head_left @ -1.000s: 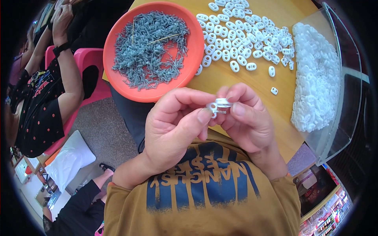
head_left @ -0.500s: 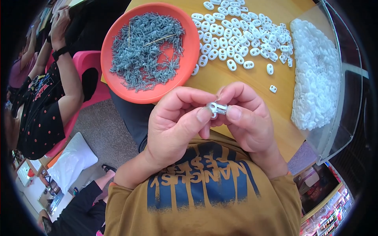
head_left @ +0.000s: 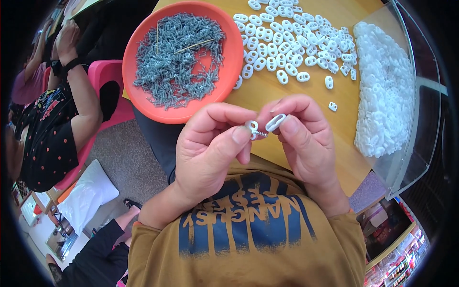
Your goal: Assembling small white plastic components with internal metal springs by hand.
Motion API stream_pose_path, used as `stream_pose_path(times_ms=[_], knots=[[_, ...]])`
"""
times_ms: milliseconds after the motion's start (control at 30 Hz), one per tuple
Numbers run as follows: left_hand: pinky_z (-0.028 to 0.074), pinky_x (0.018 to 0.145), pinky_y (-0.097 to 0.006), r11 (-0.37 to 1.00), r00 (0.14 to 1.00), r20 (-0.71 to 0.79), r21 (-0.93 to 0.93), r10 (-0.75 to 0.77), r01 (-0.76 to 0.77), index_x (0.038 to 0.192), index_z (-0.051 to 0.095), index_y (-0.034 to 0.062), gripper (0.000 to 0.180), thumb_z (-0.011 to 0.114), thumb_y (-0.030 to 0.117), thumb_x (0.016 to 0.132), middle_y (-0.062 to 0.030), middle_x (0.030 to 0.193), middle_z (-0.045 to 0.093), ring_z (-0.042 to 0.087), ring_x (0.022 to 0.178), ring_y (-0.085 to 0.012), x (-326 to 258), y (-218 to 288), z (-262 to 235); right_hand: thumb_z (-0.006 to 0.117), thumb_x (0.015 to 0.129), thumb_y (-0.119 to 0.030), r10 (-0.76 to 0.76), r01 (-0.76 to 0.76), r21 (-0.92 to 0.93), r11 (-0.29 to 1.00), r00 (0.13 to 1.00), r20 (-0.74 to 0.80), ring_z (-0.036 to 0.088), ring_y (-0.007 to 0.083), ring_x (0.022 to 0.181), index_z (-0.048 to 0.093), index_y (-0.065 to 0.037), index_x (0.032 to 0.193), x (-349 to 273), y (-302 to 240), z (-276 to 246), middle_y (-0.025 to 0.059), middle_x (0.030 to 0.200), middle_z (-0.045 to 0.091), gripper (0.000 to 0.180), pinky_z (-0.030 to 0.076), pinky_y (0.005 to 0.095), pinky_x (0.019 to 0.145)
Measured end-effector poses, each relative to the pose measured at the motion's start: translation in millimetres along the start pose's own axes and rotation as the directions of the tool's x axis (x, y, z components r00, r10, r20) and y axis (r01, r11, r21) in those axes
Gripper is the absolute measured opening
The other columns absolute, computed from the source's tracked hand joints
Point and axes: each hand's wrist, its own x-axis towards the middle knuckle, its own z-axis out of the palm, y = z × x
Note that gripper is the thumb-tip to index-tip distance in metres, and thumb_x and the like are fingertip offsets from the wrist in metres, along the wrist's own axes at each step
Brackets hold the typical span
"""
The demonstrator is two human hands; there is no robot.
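Observation:
Between the thumb and fingertips of my left hand (head_left: 208,148) is a small white two-hole piece (head_left: 252,126), with a thin metal spring (head_left: 261,134) sticking out of it toward the right. My right hand (head_left: 308,138) pinches a white oval cord-lock shell (head_left: 275,123), tilted so that a long dark slot shows along its edge. A narrow gap separates the shell from the piece and spring. Both hands are close together in front of my brown shirt, over the near edge of the wooden table (head_left: 334,129).
An orange-red bowl (head_left: 136,103) of grey springs (head_left: 167,52) with two thin sticks stands at the table's left. White two-hole cord locks (head_left: 282,76) lie scattered beyond my hands. Right of them, small white parts (head_left: 382,95) are heaped in a clear-walled tray (head_left: 428,143). A co-worker (head_left: 52,129) sits at left.
The white shell and the two-hole piece with the spring were pressed together and are now apart. My right hand has turned the shell upright and moved slightly away.

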Motion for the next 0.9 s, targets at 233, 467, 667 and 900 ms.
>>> stream_pose_path(times_ms=[233, 467, 667, 900], knots=[[0.042, 0.056, -0.017, 0.998, 0.999, -0.034, 0.057, 0.000, 0.002, 0.102, 0.052, -0.0018, 0.018, 0.052, 0.003, 0.085, -0.0043, 0.084, 0.057, 0.051, 0.062, -0.0056, 0.0, 3.2, 4.2, 0.052, 0.087, -0.009, 0.054, -0.052, -0.088, 0.995, 0.998, 0.015, 0.052, 0.0056, 0.082, 0.052, 0.000, 0.104, -5.7, -6.8, 1.1, 0.0021, 0.090, 0.056, 0.019, 0.043, 0.0197, 0.074], [0.042, 0.057, -0.016, 0.992, 0.999, -0.004, 0.119, 0.032, -0.032, 0.102, 0.053, -0.0009, 0.018, 0.052, 0.003, 0.084, -0.0023, 0.084, 0.054, 0.050, 0.064, -0.0045, -0.3, 2.3, 1.8, 0.052, 0.086, -0.007, 0.047, -0.047, -0.144, 0.988, 0.999, 0.001, 0.051, 0.0044, 0.082, 0.053, 0.000, 0.103, -7.3, -10.1, 3.1, 0.0016, 0.091, 0.056, 0.018, 0.042, 0.0178, 0.073], [0.042, 0.057, -0.016, 0.983, 0.998, -0.001, 0.168, 0.069, -0.068, 0.101, 0.053, -0.0009, 0.017, 0.052, 0.002, 0.084, -0.0024, 0.085, 0.054, 0.050, 0.065, -0.0039, -0.2, 1.4, 2.3, 0.051, 0.087, -0.005, 0.004, 0.001, -0.161, 0.987, 0.999, 0.032, 0.051, 0.0065, 0.084, 0.052, 0.002, 0.103, -5.8, -9.3, 4.4, 0.0030, 0.091, 0.055, 0.018, 0.042, 0.0195, 0.074], [0.042, 0.057, -0.016, 0.974, 0.995, -0.001, 0.205, 0.100, -0.098, 0.101, 0.053, -0.0014, 0.017, 0.052, 0.001, 0.084, -0.0026, 0.085, 0.054, 0.050, 0.065, -0.0038, -0.2, 0.6, 3.0, 0.051, 0.087, -0.005, -0.011, 0.019, -0.189, 0.982, 0.999, 0.046, 0.052, 0.0080, 0.084, 0.052, 0.002, 0.103, -6.1, -8.9, 4.3, 0.0040, 0.091, 0.055, 0.018, 0.043, 0.0206, 0.074]])
